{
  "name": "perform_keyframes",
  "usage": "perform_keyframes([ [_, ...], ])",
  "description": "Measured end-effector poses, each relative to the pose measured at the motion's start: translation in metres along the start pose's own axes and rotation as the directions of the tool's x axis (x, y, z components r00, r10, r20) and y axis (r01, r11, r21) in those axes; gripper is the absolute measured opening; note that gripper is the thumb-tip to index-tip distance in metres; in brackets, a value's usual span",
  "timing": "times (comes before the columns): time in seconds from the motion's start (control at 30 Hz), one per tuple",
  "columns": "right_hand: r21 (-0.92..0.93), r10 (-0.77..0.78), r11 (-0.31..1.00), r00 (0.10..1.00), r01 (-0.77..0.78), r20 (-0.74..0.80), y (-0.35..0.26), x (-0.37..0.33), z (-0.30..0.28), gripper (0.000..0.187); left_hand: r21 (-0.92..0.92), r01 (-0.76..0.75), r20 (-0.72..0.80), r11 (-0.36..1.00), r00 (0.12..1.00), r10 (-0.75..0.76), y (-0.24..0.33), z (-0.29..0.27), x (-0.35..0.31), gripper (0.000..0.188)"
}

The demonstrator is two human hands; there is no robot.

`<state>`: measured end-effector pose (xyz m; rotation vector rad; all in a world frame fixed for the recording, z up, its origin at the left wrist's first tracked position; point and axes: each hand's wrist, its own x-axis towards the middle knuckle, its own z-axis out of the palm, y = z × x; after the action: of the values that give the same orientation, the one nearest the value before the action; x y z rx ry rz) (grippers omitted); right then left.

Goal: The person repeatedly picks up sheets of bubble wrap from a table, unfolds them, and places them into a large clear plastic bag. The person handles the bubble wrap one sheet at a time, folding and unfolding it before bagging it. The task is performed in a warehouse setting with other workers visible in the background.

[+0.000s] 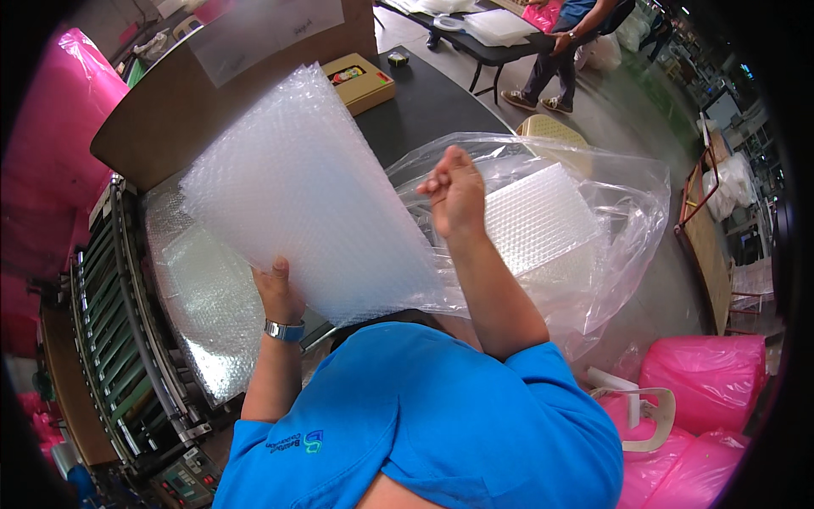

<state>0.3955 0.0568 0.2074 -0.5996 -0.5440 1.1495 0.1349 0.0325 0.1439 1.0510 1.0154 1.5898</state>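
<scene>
At the bubble wrap [292,178], hands [280,297] point up, the right [460,202] curled.

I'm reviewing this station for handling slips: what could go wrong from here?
The raised bubble wrap seems gripped only near its lower edge, by the left hand, so it might flop or slip. The loose clear plastic bag spreads close to the right forearm and could snag it.
</scene>
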Motion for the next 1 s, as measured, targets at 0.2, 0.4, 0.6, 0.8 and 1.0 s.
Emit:
perform_keyframes([
  [0.2, -0.352, 0.001, 0.936, 0.996, 0.029, 0.085, -0.017, -0.007, 0.004, 0.020, 0.107, -0.058, -0.036, 0.993, 0.997, 0.062, 0.004, -0.001, 0.002, 0.102],
  [0.4, -0.568, 0.035, 0.820, 0.986, 0.067, 0.166, -0.007, -0.025, 0.013, 0.019, 0.123, -0.113, -0.024, 0.986, 0.993, 0.117, 0.012, 0.011, -0.001, 0.098],
  [0.6, -0.031, -0.027, 0.999, 0.998, 0.029, 0.059, 0.002, -0.009, -0.016, 0.029, 0.084, -0.099, 0.059, 0.992, 0.994, 0.094, 0.010, 0.012, -0.002, 0.090],
  [0.8, -0.748, 0.185, 0.609, 0.870, 0.264, 0.457, -0.012, -0.025, -0.014, 0.099, -0.003, 0.041, 0.212, 0.999, 0.976, -0.040, 0.006, 0.033, -0.001, 0.080],
  [1.0, -0.384, 0.072, 0.922, 0.996, -0.048, 0.048, -0.044, -0.023, -0.036, 0.086, -0.236, 0.587, 0.407, 0.775, 0.784, -0.469, -0.084, 0.026, 0.021, 0.078],
])
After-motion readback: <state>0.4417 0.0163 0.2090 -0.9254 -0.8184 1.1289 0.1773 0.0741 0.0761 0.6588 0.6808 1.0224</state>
